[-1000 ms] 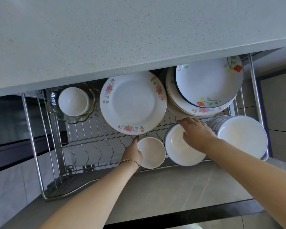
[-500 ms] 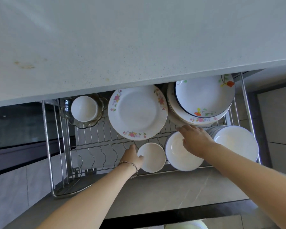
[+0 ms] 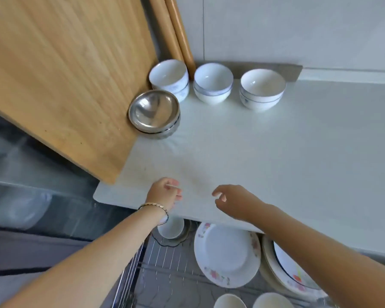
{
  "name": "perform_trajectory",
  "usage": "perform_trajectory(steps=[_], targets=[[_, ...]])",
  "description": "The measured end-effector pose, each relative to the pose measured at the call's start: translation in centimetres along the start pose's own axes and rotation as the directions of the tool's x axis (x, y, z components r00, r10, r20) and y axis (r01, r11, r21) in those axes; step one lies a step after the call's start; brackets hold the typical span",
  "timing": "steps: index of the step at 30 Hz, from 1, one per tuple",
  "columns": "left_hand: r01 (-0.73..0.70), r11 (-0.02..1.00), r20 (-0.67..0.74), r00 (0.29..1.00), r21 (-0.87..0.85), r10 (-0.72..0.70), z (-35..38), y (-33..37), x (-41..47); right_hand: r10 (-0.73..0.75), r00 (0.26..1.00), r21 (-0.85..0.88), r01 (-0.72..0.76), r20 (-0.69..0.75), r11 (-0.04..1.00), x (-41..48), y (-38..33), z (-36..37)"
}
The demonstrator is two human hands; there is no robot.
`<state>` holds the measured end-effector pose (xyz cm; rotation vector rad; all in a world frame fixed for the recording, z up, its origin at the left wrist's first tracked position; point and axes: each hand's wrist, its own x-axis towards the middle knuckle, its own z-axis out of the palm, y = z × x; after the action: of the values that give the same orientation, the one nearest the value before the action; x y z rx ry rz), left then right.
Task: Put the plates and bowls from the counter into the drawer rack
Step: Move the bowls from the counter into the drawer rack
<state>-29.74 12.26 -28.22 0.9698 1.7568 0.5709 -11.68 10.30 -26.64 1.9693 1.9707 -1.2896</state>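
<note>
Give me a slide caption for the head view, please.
Empty, the left hand and right hand hover over the counter, short of porcelain bowls and steel bowls.

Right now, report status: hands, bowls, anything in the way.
Left hand, right hand both empty, above counter edge. White bowls and steel bowls at counter's back, untouched. Nothing between hands and bowls.

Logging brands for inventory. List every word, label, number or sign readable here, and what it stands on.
None readable. The bowls carry only blue lines and motifs, the plate only flowers; the steel bowl and board are unmarked.
</note>
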Motion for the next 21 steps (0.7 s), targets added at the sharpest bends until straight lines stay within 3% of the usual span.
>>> perform_trajectory(steps=[2,4,7,9,12,17,21], targets=[[0.017,0.994,-0.086,0.996,-0.105,-0.026,-2.8,1.9,2.9,0.011,0.998,0.081,-0.006,-0.060,0.997,3.3,-3.3,-1.3],[0.038,0.981,-0.144,0.987,-0.189,-0.066,-4.9,3.1,5.7,0.064,0.993,0.281,-0.034,-0.101,0.959,7.0,-6.3,-1.9],[0.064,0.963,-0.142,0.984,-0.262,-0.104,-6.9,3.7,9.4,0.190,0.981,0.665,-0.117,-0.038,0.738,12.3,-10.7,-3.1],[0.056,0.962,-0.121,0.988,-0.266,-0.091,-7.6,3.6,11.4,0.247,0.969,0.800,-0.169,0.027,0.575,15.4,-12.9,-4.1],[0.070,0.965,-0.064,0.994,-0.253,-0.089,-8.0,3.4,13.9,0.279,0.959,0.868,-0.184,0.055,0.462,19.3,-14.3,-4.4],[0.097,0.935,0.031,0.995,-0.341,-0.092,-7.8,4.6,15.1,0.321,0.947,0.889,-0.142,-0.006,0.436,20.7,-13.5,-3.7],[0.092,0.922,0.057,0.995,-0.375,-0.076,-7.6,5.1,12.9,0.333,0.943,0.913,-0.119,-0.019,0.389,16.4,-10.9,-3.2]])
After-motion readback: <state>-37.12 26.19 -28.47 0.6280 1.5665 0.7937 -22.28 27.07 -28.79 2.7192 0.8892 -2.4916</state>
